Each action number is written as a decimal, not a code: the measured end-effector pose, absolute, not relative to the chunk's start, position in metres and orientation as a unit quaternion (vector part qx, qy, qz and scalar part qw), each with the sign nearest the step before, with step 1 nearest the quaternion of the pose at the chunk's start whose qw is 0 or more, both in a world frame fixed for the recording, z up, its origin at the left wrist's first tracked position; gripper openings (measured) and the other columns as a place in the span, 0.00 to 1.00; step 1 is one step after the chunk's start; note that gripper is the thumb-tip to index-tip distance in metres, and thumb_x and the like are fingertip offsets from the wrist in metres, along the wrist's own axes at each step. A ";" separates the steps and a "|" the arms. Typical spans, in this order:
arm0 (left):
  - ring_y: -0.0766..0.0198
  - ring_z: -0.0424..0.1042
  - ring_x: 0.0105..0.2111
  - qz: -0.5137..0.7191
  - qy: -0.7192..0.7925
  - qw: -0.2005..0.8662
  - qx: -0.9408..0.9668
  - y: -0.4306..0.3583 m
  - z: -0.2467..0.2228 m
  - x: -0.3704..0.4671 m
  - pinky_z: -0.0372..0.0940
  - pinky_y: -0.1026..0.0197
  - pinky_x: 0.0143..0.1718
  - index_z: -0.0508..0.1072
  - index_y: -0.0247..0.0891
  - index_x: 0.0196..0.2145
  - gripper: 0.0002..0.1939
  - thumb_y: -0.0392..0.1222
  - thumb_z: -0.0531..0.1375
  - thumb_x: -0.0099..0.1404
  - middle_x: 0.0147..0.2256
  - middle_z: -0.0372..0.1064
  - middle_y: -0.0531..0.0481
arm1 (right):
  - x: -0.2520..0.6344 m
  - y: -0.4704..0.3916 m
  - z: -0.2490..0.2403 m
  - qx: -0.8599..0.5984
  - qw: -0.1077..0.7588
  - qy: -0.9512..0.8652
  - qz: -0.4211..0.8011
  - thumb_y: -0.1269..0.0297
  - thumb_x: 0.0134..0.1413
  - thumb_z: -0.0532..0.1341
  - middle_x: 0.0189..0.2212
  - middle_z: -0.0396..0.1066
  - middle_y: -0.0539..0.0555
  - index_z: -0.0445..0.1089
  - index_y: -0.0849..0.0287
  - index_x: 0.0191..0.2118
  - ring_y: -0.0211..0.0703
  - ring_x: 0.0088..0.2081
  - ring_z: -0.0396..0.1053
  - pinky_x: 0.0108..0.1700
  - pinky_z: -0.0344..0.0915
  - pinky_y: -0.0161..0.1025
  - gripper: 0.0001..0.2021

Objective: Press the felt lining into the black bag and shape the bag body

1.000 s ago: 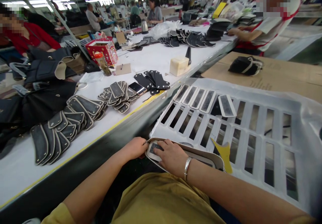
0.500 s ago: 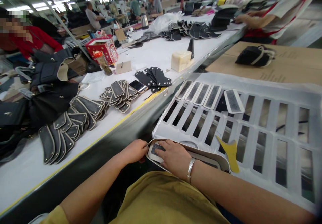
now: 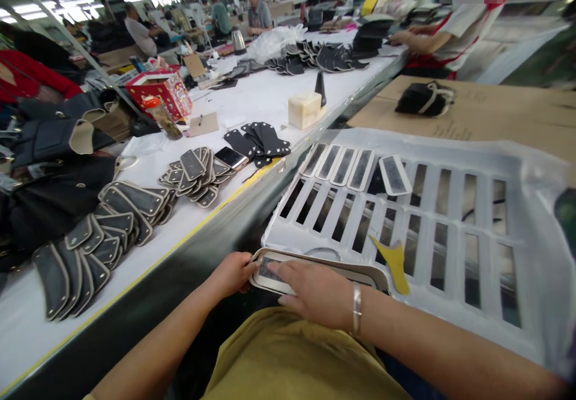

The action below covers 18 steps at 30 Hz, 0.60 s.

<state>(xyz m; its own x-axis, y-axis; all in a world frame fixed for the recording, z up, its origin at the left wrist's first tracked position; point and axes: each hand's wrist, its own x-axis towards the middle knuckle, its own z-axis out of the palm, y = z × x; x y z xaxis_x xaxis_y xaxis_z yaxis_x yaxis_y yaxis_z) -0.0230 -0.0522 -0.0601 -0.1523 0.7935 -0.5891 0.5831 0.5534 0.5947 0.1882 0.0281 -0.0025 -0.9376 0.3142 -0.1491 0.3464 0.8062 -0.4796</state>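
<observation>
My left hand is closed on the left end of a long, round-cornered leather piece with a pale edge. On this piece lies a dark rectangular panel with a white border. My right hand is open, its fingers stretched out over the panel and touching it near its left end. The right hand and wrist hide much of the leather piece. Just to the right, a yellow forked piece rests on the white slotted plastic tray. Several similar white-bordered panels stand in a row at the tray's far side.
Along the white table to my left lie stacks of dark leather pieces, a phone and black tabs. Farther back are a cream block and a red box. Co-workers sit or stand around the table.
My right hand has drawn back slightly toward me and right along the panel, uncovering more of it. The left hand keeps its grip. The whole view has shifted a little to the right.
</observation>
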 end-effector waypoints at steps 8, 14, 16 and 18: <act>0.62 0.69 0.17 0.043 0.741 0.441 0.504 -0.050 -0.069 -0.033 0.62 0.65 0.19 0.64 0.37 0.25 0.21 0.59 0.49 0.60 0.17 0.66 0.52 | 0.297 0.054 0.028 0.551 0.206 0.770 -0.248 0.42 0.52 0.52 0.26 0.72 0.60 0.67 0.65 0.34 0.50 0.30 0.71 0.33 0.66 0.42 0.26; 0.63 0.70 0.17 0.030 0.741 0.428 0.516 -0.050 -0.064 -0.032 0.61 0.66 0.19 0.63 0.37 0.24 0.20 0.57 0.48 0.60 0.17 0.67 0.52 | 0.294 0.041 0.001 0.589 0.258 0.612 -0.460 0.60 0.60 0.46 0.15 0.68 0.56 0.61 0.63 0.16 0.35 0.13 0.62 0.18 0.62 0.32 0.23; 0.63 0.69 0.17 0.035 0.739 0.427 0.520 -0.052 -0.062 -0.032 0.61 0.66 0.19 0.62 0.38 0.23 0.20 0.56 0.47 0.61 0.17 0.66 0.52 | 0.290 0.036 -0.003 0.610 0.251 0.596 -0.459 0.63 0.61 0.44 0.11 0.63 0.54 0.59 0.62 0.13 0.32 0.11 0.59 0.15 0.59 0.30 0.25; 0.63 0.70 0.18 0.040 0.735 0.431 0.521 -0.053 -0.063 -0.032 0.61 0.66 0.19 0.61 0.38 0.23 0.20 0.56 0.46 0.62 0.17 0.66 0.52 | 0.289 0.031 -0.008 0.631 0.229 0.575 -0.468 0.64 0.62 0.43 0.08 0.60 0.52 0.58 0.62 0.13 0.32 0.10 0.58 0.14 0.59 0.28 0.26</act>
<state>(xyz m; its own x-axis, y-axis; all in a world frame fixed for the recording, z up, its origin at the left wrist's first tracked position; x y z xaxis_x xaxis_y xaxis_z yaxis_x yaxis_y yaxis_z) -0.0320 -0.0533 -0.0628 -0.0848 0.8014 -0.5921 0.7319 0.4533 0.5088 0.2889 0.0314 -0.0077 -0.0988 0.5116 -0.8535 0.9397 -0.2342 -0.2491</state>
